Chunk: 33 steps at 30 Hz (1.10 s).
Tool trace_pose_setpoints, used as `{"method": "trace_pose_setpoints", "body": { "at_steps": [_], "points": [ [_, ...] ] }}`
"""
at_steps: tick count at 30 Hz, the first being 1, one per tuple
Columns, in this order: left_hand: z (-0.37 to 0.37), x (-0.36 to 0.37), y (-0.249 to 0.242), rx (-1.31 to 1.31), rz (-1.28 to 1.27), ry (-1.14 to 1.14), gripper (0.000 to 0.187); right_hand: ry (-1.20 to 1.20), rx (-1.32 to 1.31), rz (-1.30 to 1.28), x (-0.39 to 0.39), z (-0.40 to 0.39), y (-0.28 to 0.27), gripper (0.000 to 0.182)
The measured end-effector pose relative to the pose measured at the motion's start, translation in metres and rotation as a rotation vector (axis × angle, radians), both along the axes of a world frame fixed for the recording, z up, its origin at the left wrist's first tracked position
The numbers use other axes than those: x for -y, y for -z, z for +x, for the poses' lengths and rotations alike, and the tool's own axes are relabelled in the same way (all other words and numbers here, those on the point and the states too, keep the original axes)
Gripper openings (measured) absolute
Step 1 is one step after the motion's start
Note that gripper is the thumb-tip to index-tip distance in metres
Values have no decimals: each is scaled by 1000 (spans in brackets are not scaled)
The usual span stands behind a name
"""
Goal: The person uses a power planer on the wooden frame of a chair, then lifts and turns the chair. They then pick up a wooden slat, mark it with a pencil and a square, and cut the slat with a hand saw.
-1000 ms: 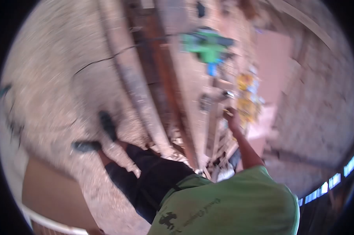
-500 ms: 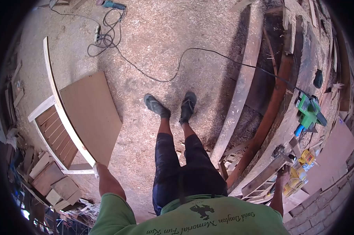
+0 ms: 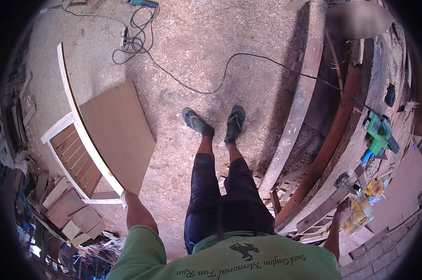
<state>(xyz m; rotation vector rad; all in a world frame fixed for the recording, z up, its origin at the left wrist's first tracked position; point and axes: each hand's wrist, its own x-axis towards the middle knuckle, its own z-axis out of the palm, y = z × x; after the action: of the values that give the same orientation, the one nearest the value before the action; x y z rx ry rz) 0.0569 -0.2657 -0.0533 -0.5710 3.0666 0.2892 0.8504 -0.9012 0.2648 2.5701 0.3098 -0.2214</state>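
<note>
My left hand (image 3: 130, 199) is closed round the near end of a long pale rail on a slatted wooden frame (image 3: 85, 128). The frame stands on the floor to my left, with a broad brown panel (image 3: 120, 126) beside it. On the right, my right hand (image 3: 343, 208) is at the workbench, close to a wooden piece (image 3: 324, 207) and several yellow containers (image 3: 360, 214). Its fingers are small and partly hidden, so I cannot make out whether they hold anything. A dark round bristly thing (image 3: 341, 180) lies just beyond that hand.
A green power tool (image 3: 379, 133) sits on the bench. Its black cord (image 3: 239, 54) crosses the sawdust-covered floor to a coil and a teal power tool (image 3: 143, 3). Wood offcuts (image 3: 70, 210) are piled at left. Long beams (image 3: 297, 98) run along the right. A blurred patch covers the top right.
The view has shifted, so most things appear slightly farther right. My left hand stays on the frame's rail. My right hand has moved slightly at the bench. A blurred patch has appeared at top right.
</note>
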Motion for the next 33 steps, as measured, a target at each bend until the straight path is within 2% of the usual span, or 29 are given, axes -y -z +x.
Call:
{"method": "trace_pose_setpoints", "body": {
  "at_steps": [2, 5, 7, 8, 9, 10, 11, 12, 14, 15, 16, 21, 24, 25, 31, 33],
  "points": [
    [6, 0, -10, 174, -209, 105, 47, 32, 5, -15, -2, 0, -2, 28],
    [2, 1, -12, 198, -257, 229, 48, 84, 41, -88, 4, 6, 2, 30],
    [5, -4, -10, 167, -257, 305, 49, 106, 37, 129, 13, 3, 4, 32],
    [10, -9, 0, 162, -266, 361, 49, 348, -17, 252, 35, 7, 3, 37],
    [16, -14, 10, 158, -276, 433, 49, 572, -6, 535, 67, 14, 17, 36],
    [22, -24, 23, 147, -282, 522, 49, 92, -7, -72, 62, 5, 15, 44],
    [28, -34, 36, 143, -279, 630, 50, 66, 86, -78, 96, -3, 31, 56],
    [35, -43, 58, 155, -279, 733, 50, 399, -26, -212, 5, -1, 1, 41],
    [71, -50, 91, 202, -285, 889, 51, 188, 86, -75, 38, -7, 4, 16],
    [80, -55, 96, 205, -281, 934, 51, 134, 79, 79, -11, -10, -7, 20],
    [90, -58, 97, 203, -277, 965, 51, 221, 81, 17, -30, -10, -7, 21],
    [107, -67, 102, 206, -262, 1028, 52, 224, 102, 50, -41, -8, -13, 26],
    [116, -67, 104, 202, -251, 1046, 53, 202, 248, 112, -28, -9, -7, 30],
    [118, -65, 106, 196, -248, 1045, 53, 284, 246, 136, -28, -10, -8, 36],
    [111, -61, 102, 185, -210, 999, 55, 407, 80, 55, -45, 0, -18, 41],
    [99, -59, 94, 175, -185, 927, 56, 325, 16, -84, -32, 4, -22, 34]
  ]
}}
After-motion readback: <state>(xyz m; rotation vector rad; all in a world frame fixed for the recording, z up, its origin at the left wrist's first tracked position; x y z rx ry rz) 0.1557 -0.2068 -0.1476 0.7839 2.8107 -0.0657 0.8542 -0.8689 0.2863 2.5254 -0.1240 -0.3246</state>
